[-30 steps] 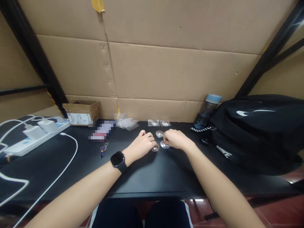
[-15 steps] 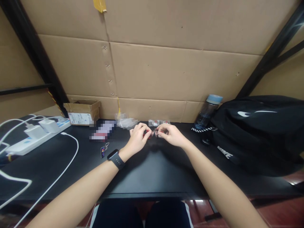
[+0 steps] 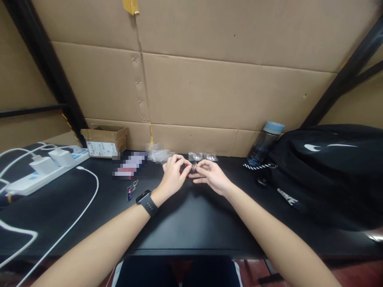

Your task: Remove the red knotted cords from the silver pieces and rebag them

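My left hand (image 3: 174, 174), with a dark watch (image 3: 146, 199) on its wrist, is closed in a pinch over the middle of the black table. Red parts show at its fingertips. A small round shiny disc (image 3: 194, 166), seen edge-on, stands between the two hands. My right hand (image 3: 212, 176) pinches the disc's right side with thumb and forefinger, its other fingers stretched out below. Just behind the hands lie two clear packets, a left packet (image 3: 196, 156) and a right packet (image 3: 210, 157), each with a round silvery piece with a red middle.
Crumpled clear bags (image 3: 160, 154) lie behind my left hand. At left are a keychain (image 3: 130, 190), a blurred-out flat item (image 3: 131, 164), a small cardboard box (image 3: 104, 141) and a power strip (image 3: 26, 184) with white cables. A bottle (image 3: 263, 145) and black bag (image 3: 329, 175) stand right.
My right hand has turned and its lower fingers have spread out, showing the disc edge-on between the hands. My left hand keeps its pinch. The view has shifted slightly.
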### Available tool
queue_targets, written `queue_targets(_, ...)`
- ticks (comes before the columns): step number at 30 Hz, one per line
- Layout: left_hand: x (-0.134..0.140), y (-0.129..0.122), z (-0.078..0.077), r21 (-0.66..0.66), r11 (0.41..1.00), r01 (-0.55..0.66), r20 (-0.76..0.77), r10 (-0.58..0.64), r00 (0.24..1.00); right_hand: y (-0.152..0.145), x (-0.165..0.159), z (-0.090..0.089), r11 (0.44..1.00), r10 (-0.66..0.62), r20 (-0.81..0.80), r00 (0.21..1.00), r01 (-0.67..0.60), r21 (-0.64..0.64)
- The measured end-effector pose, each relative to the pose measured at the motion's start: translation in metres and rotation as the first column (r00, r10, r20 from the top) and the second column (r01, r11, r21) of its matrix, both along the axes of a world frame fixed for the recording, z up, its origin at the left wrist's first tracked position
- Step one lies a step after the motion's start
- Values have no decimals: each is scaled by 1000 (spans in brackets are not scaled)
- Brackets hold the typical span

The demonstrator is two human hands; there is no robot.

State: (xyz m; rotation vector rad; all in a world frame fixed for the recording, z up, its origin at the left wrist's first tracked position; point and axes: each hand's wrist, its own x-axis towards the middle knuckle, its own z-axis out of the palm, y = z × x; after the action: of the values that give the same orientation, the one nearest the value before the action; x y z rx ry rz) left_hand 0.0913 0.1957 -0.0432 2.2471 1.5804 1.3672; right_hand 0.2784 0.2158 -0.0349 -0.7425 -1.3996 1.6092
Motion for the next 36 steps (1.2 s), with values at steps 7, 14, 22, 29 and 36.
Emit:
queue_targets(7,0,1,-2,-27,998,-59,-38,58,998,0,1,0,1000,1,-2,1000,-1,-21)
queue_targets(14,-7,10,-5,-86,995,58,-97,-67,993,-1,1,1,999,-52,115,992,50,20)
queue_targets(22,-19,14,-13,-236,972,14,-352,-99,931,15,13,-6,831,-380,417,826,106,546)
queue_targets(29,-39,23,-18,-368,895,-251,-507,33,862,20,21,-1,690,-520,490,700,6,724)
queue_targets(36,-47,28,-19,-368,894,-257,-512,36,858,23,27,-2,679,-526,521,673,-37,733)
